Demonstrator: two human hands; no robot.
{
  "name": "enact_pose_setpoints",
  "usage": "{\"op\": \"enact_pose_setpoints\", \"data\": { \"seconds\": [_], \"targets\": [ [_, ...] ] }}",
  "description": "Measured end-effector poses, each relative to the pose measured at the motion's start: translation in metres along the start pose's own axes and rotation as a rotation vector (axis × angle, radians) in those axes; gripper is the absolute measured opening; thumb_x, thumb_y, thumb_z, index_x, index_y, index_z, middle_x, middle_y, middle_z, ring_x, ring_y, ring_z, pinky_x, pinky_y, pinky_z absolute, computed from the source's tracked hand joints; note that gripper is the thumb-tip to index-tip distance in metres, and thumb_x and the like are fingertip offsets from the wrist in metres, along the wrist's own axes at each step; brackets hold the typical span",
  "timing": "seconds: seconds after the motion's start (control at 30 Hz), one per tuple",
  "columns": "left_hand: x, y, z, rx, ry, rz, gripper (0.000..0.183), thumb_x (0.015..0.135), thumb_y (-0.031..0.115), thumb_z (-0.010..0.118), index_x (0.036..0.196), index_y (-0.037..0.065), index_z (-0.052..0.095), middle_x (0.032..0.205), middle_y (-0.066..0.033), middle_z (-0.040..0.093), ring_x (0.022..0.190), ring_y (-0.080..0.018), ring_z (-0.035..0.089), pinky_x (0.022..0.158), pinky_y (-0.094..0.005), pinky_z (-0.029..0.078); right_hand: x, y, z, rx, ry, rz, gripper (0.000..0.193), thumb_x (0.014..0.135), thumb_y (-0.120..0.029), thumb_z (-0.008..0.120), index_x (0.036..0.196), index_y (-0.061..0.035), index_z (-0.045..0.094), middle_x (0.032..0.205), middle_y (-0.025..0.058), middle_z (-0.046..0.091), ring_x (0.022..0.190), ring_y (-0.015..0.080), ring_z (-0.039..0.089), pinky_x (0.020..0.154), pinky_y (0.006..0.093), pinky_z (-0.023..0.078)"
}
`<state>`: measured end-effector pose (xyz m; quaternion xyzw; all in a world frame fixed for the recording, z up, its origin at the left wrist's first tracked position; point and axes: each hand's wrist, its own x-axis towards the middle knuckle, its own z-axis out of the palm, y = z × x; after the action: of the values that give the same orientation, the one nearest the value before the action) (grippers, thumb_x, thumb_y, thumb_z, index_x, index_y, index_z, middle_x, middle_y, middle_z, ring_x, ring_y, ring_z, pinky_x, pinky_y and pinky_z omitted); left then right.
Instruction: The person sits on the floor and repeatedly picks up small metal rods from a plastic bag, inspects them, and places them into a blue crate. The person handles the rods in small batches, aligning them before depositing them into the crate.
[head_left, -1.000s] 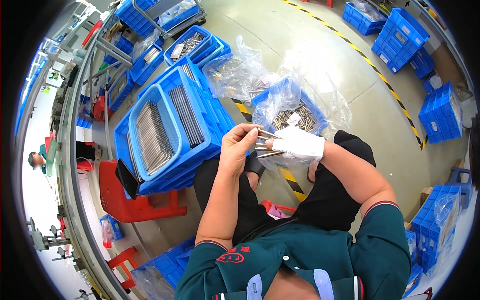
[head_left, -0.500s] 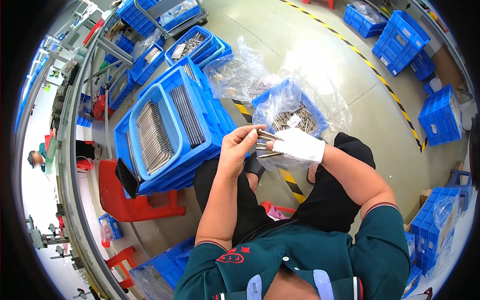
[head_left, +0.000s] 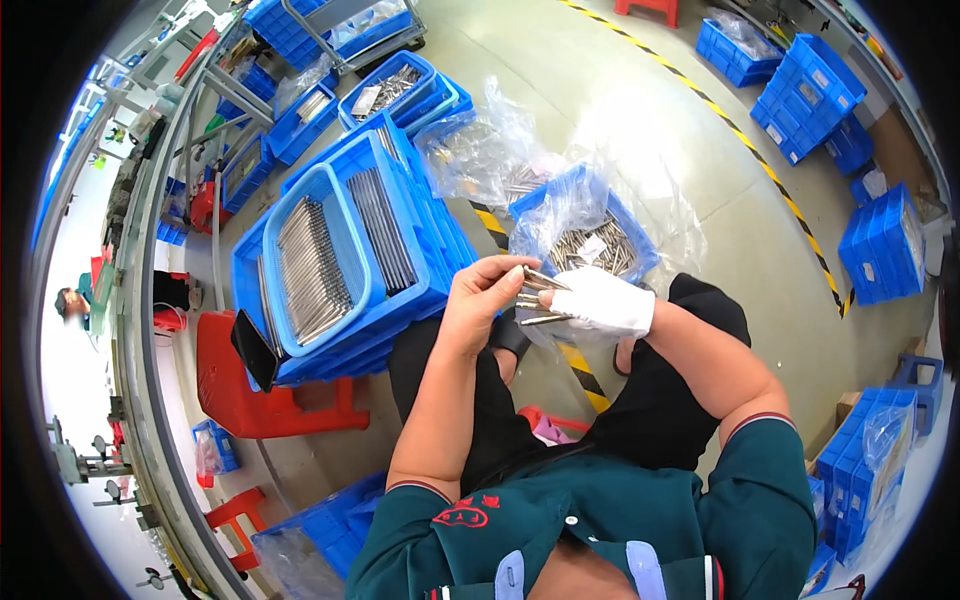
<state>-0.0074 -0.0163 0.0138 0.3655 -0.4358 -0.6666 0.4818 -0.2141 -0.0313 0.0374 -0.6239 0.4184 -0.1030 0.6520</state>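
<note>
- Left hand (head_left: 480, 305): bare; thumb and forefinger pinch the near end of the uppermost metal rod.
- Right hand (head_left: 608, 302): white-gloved; fingers close around several metal rods (head_left: 540, 303) — tips fanned out toward the left hand.
- Rod position: between the two hands, above the gap between the person's knees.
- Beyond the grip, just past the glove: a blue bin (head_left: 642, 248) holds loose pins (head_left: 615, 248); a clear plastic bag (head_left: 563, 212) drapes over its left side.
- Left of the grip: a light-blue basket (head_left: 371, 272) holds rods in rows — it sits on stacked blue crates (head_left: 440, 262).
- Farther left, nearer the body: a red stool (head_left: 235, 385).
- Below the grip: striped floor tape (head_left: 582, 374).
</note>
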Motion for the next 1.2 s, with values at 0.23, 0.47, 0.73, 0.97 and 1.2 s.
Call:
{"op": "enact_pose_setpoints", "data": {
  "seconds": [0.23, 0.47, 0.73, 0.97, 1.2],
  "targets": [
    [0.001, 0.0, 0.017, 0.772, 0.13, 0.384, 0.014, 0.088, 0.012, 0.059, 0.085, -0.001, 0.058, 0.078, -0.0082, 0.054, 0.075, -0.0195, 0.05, 0.069, -0.0302, 0.041, 0.002, 0.008, -0.001, -0.27, 0.066, -0.134, 0.048, 0.09, -0.047, 0.048, 0.086, -0.0006, 0.06, 0.071, 0.0155, 0.058, 0.066, 0.026, 0.055, 0.063, 0.0373, 0.043],
    [0.002, -0.01, 0.031, 0.982, 0.303, 0.531, 0.02, 0.092, 0.016, 0.053, 0.082, -0.001, 0.054, 0.078, -0.014, 0.053, 0.074, -0.0301, 0.049, 0.068, -0.0376, 0.04, 0.003, 0.005, -0.001, -0.39, 0.105, -0.117, 0.046, 0.09, -0.045, 0.047, 0.089, -0.0007, 0.06, 0.078, 0.0214, 0.059, 0.074, 0.0349, 0.058, 0.068, 0.0407, 0.044],
    [-0.003, 0.001, 0.018, 0.748, -0.069, 0.184, 0.024, 0.092, 0.02, 0.055, 0.086, -0.003, 0.057, 0.073, -0.0079, 0.05, 0.07, -0.015, 0.049, 0.063, -0.0289, 0.041, -0.005, 0.019, -0.004, -0.06, -0.079, -0.009, 0.047, 0.093, -0.047, 0.047, 0.084, -0.0021, 0.058, 0.065, 0.004, 0.051, 0.061, 0.0123, 0.044, 0.056, 0.0294, 0.04],
    [-0.014, -0.002, 0.025, 0.73, -0.064, 0.083, 0.032, 0.095, 0.022, 0.05, 0.073, -0.001, 0.051, 0.062, -0.0086, 0.043, 0.059, -0.0159, 0.043, 0.054, -0.0331, 0.037, -0.021, 0.028, 0.012, -0.342, 0.12, -0.276, 0.03, 0.093, -0.03, 0.049, 0.082, -0.0033, 0.058, 0.067, 0.0173, 0.054, 0.064, 0.034, 0.054, 0.056, 0.0382, 0.04],
    [-0.007, 0.015, 0.004, 0.526, 0.322, 0.221, 0.031, 0.096, 0.022, 0.046, 0.068, 0.008, 0.045, 0.062, 0.0019, 0.04, 0.055, -0.0067, 0.036, 0.049, -0.0245, 0.029, -0.026, 0.042, 0.015, -0.119, -0.016, -0.083, 0.039, 0.093, -0.037, 0.047, 0.082, -0.0014, 0.057, 0.068, 0.0166, 0.053, 0.061, 0.0298, 0.049, 0.06, 0.0378, 0.04]
  ]
}}
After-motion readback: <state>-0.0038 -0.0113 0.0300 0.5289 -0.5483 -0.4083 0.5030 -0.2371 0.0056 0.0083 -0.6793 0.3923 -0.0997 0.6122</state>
